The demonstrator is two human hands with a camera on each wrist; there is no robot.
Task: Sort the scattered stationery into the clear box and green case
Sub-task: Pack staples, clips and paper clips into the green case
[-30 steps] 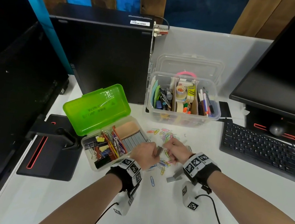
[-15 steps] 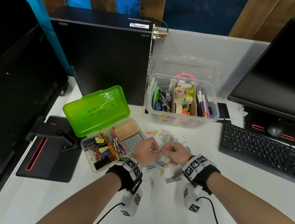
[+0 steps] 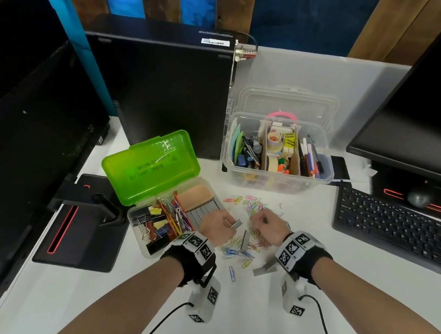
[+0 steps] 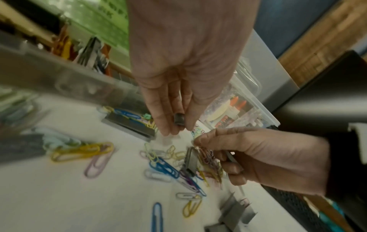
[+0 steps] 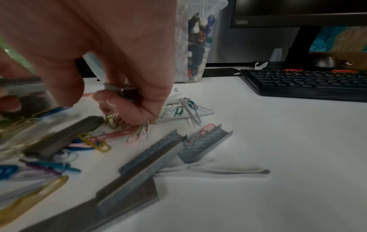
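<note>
The green case [image 3: 150, 167] lies open at the left, its tray holding binder clips, staples and an eraser. Beside its right edge my left hand [image 3: 227, 223] pinches a short grey staple strip [image 3: 236, 223], seen end-on between the fingertips [image 4: 164, 124] in the left wrist view. My right hand [image 3: 260, 225] is curled round a bunch of coloured paper clips [image 5: 132, 128] just above the table. More paper clips [image 3: 238, 251] and loose staple strips [image 3: 245, 239] lie scattered between and below my hands. The clear box [image 3: 322, 178] stands behind them, full of pens and tape.
A black computer tower [image 3: 157, 84] stands behind the case. A keyboard [image 3: 403, 229] and monitor [image 3: 434, 106] are at the right, and another monitor [image 3: 22, 116] with its stand at the left. Further staple strips [image 5: 151, 150] lie close under my right wrist.
My hands were together over the clips; now they have drawn apart. The left hand has moved left toward the green case with the staple strip in its fingers.
</note>
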